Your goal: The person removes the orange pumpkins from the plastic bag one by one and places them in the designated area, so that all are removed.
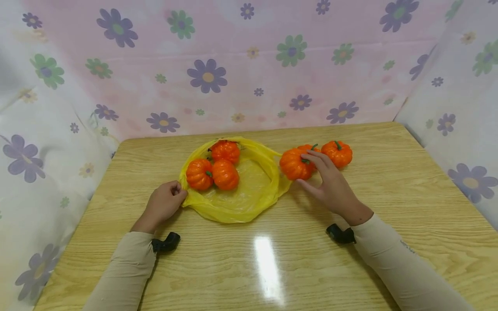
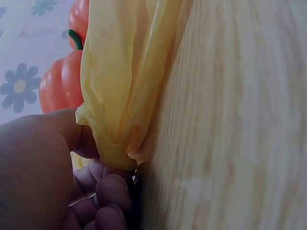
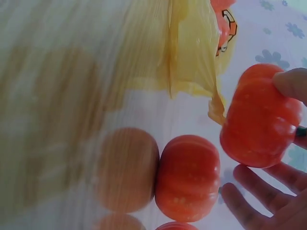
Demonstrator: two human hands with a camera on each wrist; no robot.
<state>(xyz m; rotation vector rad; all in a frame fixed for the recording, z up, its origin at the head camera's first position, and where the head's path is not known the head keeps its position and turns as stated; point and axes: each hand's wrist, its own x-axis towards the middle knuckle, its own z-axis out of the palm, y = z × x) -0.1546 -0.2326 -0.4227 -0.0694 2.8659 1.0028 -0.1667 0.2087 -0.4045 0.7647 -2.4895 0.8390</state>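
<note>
My left hand (image 1: pixel 162 204) pinches the rim of a yellow plastic bag (image 1: pixel 233 216) at its left side; the bag lies with its mouth spread. Inside it, at the left, sit three orange toy pumpkins (image 1: pixel 225 175) with green stems. My right hand (image 1: pixel 333 189) holds another orange toy pumpkin (image 1: pixel 292 165) between thumb and fingers, just right of the bag. In the right wrist view this pumpkin (image 3: pixel 256 122) is raised off the table. Behind it stands a partly hidden pumpkin (image 1: pixel 310 147), and one more pumpkin (image 1: pixel 337 154) stands farther right.
Everything is on a wood-grain table (image 1: pixel 210 268) that shows a bright light reflection. Flower-patterned cloth (image 1: pixel 249 99) hangs behind the table and along both sides. Black wrist straps (image 1: pixel 166 242) sit on both sleeves.
</note>
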